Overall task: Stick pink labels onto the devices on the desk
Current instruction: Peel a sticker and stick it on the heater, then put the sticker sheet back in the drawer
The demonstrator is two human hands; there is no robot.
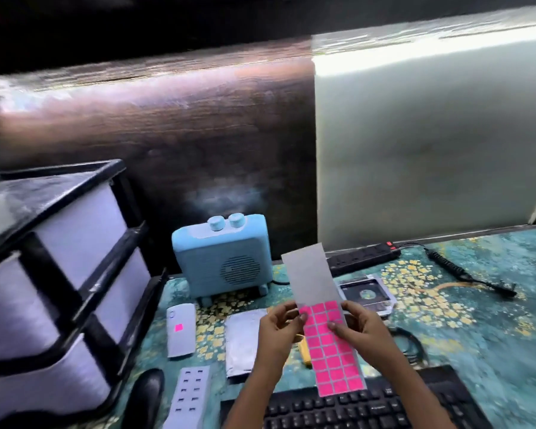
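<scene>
Your desk's teal floral mat [492, 305] runs back to a dark wood panel [167, 134] and a pale board [415, 150]. Your left hand [279, 328] and right hand [364, 326] each pinch the pink label sheet [331, 351] above the keyboard [369, 410]. Blur smears detail, and the sheet half-hides a device [369, 294] behind it.

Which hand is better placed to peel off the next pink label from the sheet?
Left, probably. The left hand has its fingertips at the top-left corner of the pink labels, while the right hand grips the label sheet, thumb across it, holding it steady.
</scene>
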